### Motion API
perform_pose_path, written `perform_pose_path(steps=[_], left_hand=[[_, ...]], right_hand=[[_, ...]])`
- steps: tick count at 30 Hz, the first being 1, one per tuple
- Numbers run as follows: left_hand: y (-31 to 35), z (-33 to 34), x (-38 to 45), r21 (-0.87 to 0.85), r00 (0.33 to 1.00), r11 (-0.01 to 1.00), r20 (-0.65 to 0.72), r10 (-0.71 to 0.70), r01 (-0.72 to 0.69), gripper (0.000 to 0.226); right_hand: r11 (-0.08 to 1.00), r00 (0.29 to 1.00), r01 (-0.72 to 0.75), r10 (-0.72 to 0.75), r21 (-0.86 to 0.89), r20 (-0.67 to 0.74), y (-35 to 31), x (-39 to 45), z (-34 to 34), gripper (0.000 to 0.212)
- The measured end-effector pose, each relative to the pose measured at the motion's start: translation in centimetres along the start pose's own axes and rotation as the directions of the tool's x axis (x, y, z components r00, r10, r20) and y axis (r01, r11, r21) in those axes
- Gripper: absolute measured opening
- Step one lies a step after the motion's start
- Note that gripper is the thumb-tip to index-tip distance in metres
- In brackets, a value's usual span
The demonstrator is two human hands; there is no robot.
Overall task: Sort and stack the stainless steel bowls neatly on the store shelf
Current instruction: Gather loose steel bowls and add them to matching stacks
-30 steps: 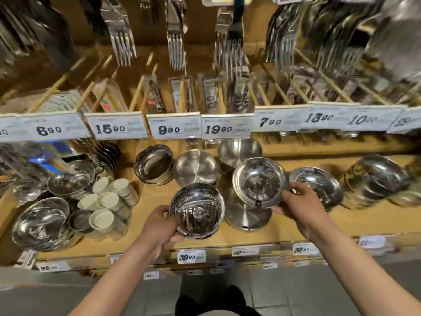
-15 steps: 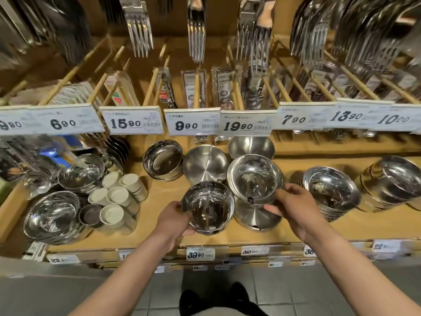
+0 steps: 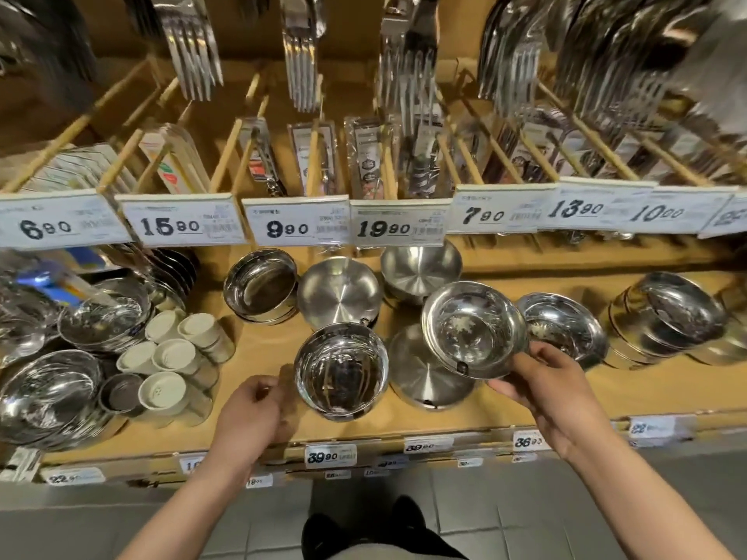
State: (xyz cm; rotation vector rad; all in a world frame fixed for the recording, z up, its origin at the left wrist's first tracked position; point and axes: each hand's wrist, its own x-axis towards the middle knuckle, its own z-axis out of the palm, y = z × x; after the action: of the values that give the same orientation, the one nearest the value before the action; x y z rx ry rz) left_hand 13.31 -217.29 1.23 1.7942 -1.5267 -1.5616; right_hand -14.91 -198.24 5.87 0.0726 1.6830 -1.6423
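Note:
A deep shiny steel bowl (image 3: 341, 369) stands upright near the front of the wooden shelf (image 3: 258, 349). My left hand (image 3: 250, 414) is just to its left with loosely curled fingers; a thin shadowed gap separates them. My right hand (image 3: 545, 390) grips the lower right rim of a wider shiny bowl (image 3: 473, 329), tilted toward me and held over an upside-down matte bowl (image 3: 420, 377). Behind these sit another upside-down bowl (image 3: 339, 293), an upright matte bowl (image 3: 420, 268) and a short stack of bowls (image 3: 260, 284).
Further stacks of bowls (image 3: 562, 329) (image 3: 667, 317) lie tilted to the right. On the left are larger bowls (image 3: 44, 394) and white-capped shakers (image 3: 169, 357). Price tags (image 3: 297, 222) and hanging packaged cutlery (image 3: 301, 54) overhang the shelf's back. The shelf's front lip carries labels (image 3: 330, 456).
My left hand has let go of the deep bowl, which now rests on the shelf. The right hand's bowl has shifted a little to the right.

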Motion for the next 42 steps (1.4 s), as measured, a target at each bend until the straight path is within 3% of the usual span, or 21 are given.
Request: perform_pose_path(steps=[4,9,14,17,18,21,24,27,32,35,39,42], left_hand=[[3.2,2.2,-2.4,0.172,0.973,0.962,-0.052,0.226,-0.215,0.009],[7.7,7.7,-4.7,0.175,0.934,0.919,0.017,0.357,-0.355,0.016],[10.8,17.3,-7.0,0.038,0.946,0.958,0.173,0.275,-0.286,0.018],[12.5,23.8,-7.8,0.075,0.917,0.959,0.322,0.235,-0.272,0.022],[12.9,25.6,-8.0,0.071,0.911,0.963,0.348,0.221,-0.260,0.024],[13.5,29.0,-7.9,0.041,0.931,0.970,0.292,0.218,-0.240,0.010],[13.4,29.9,-7.4,0.058,0.959,0.977,0.214,0.187,-0.204,0.012],[13.0,30.1,-6.8,0.028,0.976,0.986,0.149,0.157,-0.163,0.012],[12.2,30.2,-6.7,0.066,0.983,0.982,0.074,0.170,-0.175,0.013],[11.5,30.4,-6.7,0.134,0.981,0.972,0.044,0.191,-0.195,0.013],[10.7,30.6,-6.5,0.066,0.985,0.983,0.033,0.171,-0.173,0.016],[10.7,30.9,-6.2,0.031,0.987,0.988,0.060,0.150,-0.152,0.015]], right_hand=[[0.999,0.998,0.021,-0.019,0.045,-0.053,-1.6,0.6,-3.4,0.011],[0.995,0.994,0.095,-0.095,-0.004,-0.057,-4.5,3.2,-7.6,0.014],[0.987,0.995,0.097,-0.096,-0.128,0.015,-6.7,6.3,-12.5,0.015],[0.978,0.992,0.102,-0.086,-0.181,0.094,-7.4,7.8,-14.1,0.041],[0.978,0.992,0.094,-0.075,-0.188,0.103,-7.6,8.2,-14.3,0.040],[0.970,0.996,0.057,-0.038,-0.238,0.086,-8.0,9.3,-14.3,0.016],[0.942,0.992,0.107,-0.081,-0.318,0.094,-7.8,10.2,-14.3,0.010],[0.842,0.982,0.191,-0.167,-0.504,0.093,-7.3,11.0,-14.1,0.010],[0.527,0.929,0.345,-0.311,-0.777,0.202,-6.8,11.2,-13.9,0.016],[0.459,0.893,0.421,-0.363,-0.782,0.267,-6.4,11.2,-13.8,0.014],[0.417,0.878,0.442,-0.382,-0.794,0.288,-5.8,11.3,-13.7,0.004],[0.428,0.888,0.420,-0.377,-0.800,0.264,-5.6,11.4,-13.7,0.028]])
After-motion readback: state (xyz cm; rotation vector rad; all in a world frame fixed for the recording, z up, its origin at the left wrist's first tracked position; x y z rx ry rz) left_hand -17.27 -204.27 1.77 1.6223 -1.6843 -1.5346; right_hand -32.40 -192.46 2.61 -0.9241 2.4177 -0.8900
